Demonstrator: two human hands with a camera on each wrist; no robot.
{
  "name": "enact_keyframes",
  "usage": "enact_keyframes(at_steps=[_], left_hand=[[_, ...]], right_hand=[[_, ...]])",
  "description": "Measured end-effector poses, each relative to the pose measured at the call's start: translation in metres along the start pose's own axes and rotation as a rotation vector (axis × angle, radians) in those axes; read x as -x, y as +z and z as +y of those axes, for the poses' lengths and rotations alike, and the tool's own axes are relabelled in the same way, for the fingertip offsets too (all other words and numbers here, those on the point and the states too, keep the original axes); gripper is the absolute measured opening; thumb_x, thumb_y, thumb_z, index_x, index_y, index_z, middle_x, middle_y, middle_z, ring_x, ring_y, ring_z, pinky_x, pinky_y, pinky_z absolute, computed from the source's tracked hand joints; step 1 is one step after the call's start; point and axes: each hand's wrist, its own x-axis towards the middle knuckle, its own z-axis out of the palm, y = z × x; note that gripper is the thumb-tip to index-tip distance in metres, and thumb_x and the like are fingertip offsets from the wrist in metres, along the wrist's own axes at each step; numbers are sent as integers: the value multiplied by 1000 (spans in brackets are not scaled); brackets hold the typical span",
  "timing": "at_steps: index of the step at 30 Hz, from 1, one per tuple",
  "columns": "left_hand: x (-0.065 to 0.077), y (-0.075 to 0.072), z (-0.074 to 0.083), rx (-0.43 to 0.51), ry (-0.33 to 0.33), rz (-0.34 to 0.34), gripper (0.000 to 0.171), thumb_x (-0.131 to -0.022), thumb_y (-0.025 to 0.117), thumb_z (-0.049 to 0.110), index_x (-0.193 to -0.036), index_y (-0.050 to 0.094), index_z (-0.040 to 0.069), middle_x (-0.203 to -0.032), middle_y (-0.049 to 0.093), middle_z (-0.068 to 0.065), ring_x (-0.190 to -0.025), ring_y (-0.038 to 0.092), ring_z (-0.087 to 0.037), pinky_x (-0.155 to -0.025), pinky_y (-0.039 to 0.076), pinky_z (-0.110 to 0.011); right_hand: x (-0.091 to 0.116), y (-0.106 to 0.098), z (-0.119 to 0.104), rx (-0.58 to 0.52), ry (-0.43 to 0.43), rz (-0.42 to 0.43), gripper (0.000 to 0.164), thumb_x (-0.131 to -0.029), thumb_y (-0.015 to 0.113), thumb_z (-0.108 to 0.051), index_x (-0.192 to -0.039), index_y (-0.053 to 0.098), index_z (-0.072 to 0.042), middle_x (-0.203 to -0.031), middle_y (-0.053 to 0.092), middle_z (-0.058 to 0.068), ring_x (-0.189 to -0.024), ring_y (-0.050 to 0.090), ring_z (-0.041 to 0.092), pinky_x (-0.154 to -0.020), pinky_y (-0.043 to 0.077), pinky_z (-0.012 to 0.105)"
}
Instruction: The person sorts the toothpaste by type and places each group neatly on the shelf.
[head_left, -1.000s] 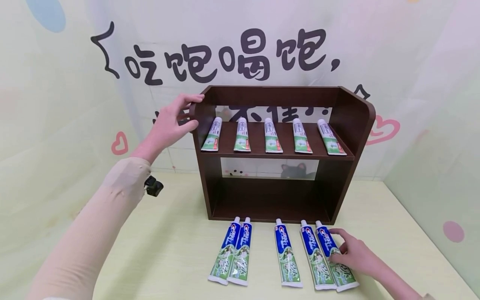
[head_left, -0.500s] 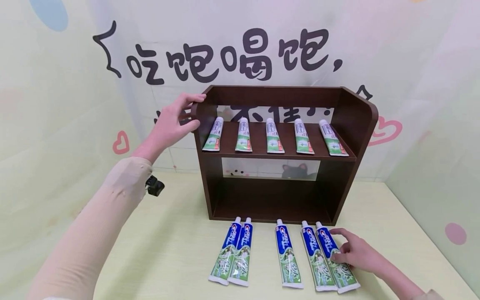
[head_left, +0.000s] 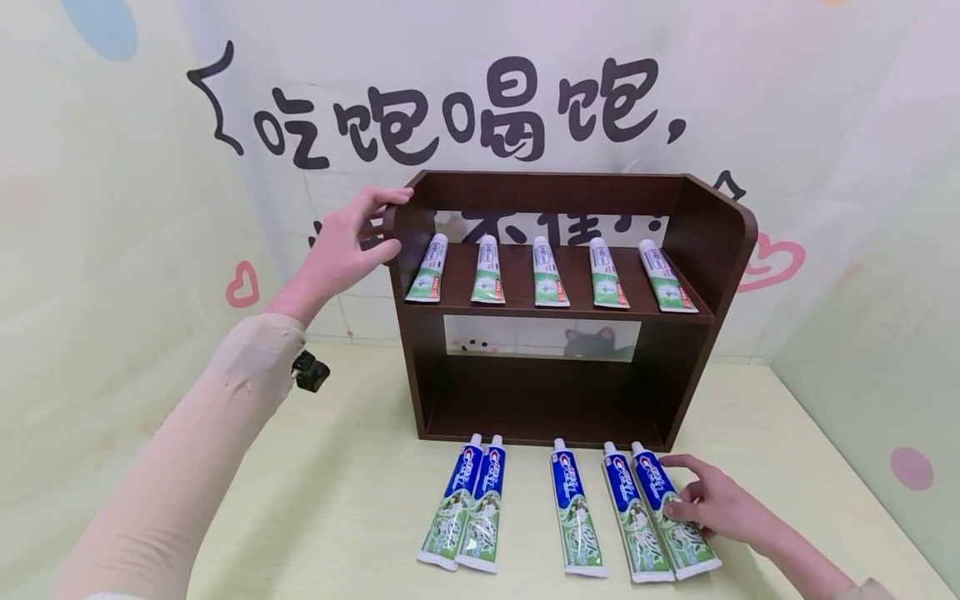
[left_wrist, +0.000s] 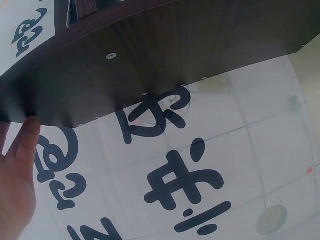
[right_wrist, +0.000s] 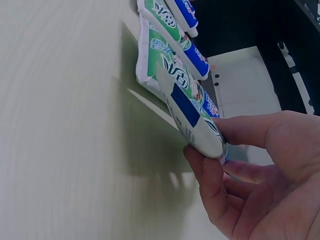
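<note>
My right hand [head_left: 723, 504] pinches the rightmost blue-and-green toothpaste tube [head_left: 652, 483] between thumb and fingers. In the right wrist view that tube [right_wrist: 192, 117] is tipped up on its side edge, with its pale back showing. Its neighbour [head_left: 636, 525] lies close along its left side. A third such tube [head_left: 576, 517] lies in the middle, and two overlapping tubes [head_left: 480, 521] are at the left. My left hand [head_left: 341, 246] holds the upper left side of a dark brown two-tier shelf [head_left: 720, 258], its index finger over the top edge and its thumb at the front edge.
Several smaller white-and-green toothpaste tubes [head_left: 550, 279] stand spaced along the upper tier, caps to the back. The lower tier [head_left: 540, 400] is bare. A printed cloth [head_left: 315, 75] hangs behind the pale table [head_left: 337, 500]. My left wrist carries a small black camera [head_left: 310, 372].
The head view has shifted slightly. My right thumb has slid a little across the rightmost tube. The left hand stays on the shelf, and the other tubes lie where they were.
</note>
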Motion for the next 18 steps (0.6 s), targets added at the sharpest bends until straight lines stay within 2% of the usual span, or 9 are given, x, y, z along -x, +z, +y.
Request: enact_keyframes(at_steps=[5, 11, 18], left_hand=[[0, 0, -1, -7, 2, 3, 46, -87, 60, 4, -132, 53, 11, -146, 55, 2, -129, 57, -21, -106, 51, -45], [0, 0, 0, 3, 9, 2, 46, -87, 60, 2, -132, 53, 8, -146, 56, 1, -128, 58, -21, -106, 52, -43], [0, 1, 2, 18, 11, 3, 46, -86, 60, 1, -131, 53, 7, -146, 55, -2, -130, 57, -26, -107, 50, -47]], right_hand=[[2, -2, -1, -63, -1, -14, 76, -88, 71, -16, -148, 28, 4, -87, 64, 8, -76, 62, 20, -57, 58, 32], [0, -3, -5, -82, 18, 1, 77, -89, 71, -19, -149, 28, 3, -94, 68, 8, -80, 65, 19, -62, 60, 34], [-4, -1, -9, -137, -5, -8, 78, -89, 71, -20, -150, 27, 2, -101, 70, 10, -84, 66, 19, -64, 60, 35]])
